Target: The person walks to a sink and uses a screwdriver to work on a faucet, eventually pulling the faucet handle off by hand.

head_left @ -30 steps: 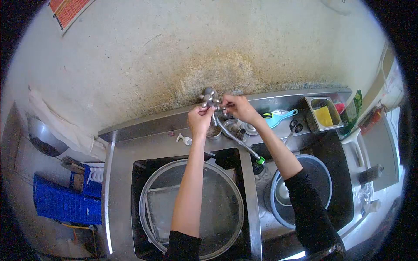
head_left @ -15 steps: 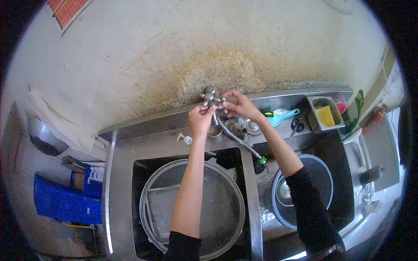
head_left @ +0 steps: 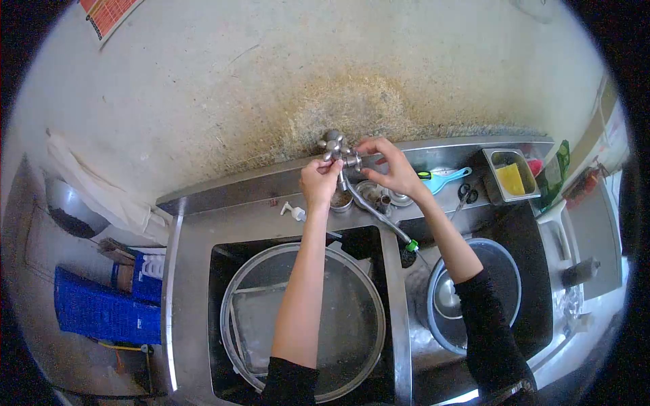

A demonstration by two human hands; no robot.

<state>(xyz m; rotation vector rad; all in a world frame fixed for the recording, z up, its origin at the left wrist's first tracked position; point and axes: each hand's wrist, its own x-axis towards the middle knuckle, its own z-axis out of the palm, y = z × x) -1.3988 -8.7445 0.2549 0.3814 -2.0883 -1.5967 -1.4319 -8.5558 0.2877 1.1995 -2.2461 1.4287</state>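
Observation:
A metal faucet (head_left: 334, 146) with knobbed handles stands at the back rim of a steel double sink, near the stained wall. My left hand (head_left: 319, 181) has its fingers closed on the faucet just above the spout. On its right side my right hand (head_left: 391, 168) is curved around a knobbed handle, thumb and fingers apart; whether the fingertips touch it is hard to see. The spout (head_left: 382, 218) slants down to the right and ends in a green tip (head_left: 412, 246), from which a thin stream of water seems to run.
In the left basin lies a large round sieve (head_left: 382, 318). The right basin holds a blue-rimmed tub (head_left: 518, 291). Along the back ledge are a pump nozzle (head_left: 296, 212), small metal bowls, a light-blue brush (head_left: 447, 178), scissors (head_left: 467, 195) and a steel container (head_left: 494, 161) with a yellow sponge.
My right hand has opened somewhat and its fingers have shifted around the handle. My left hand still grips the faucet. The whole view has shifted slightly.

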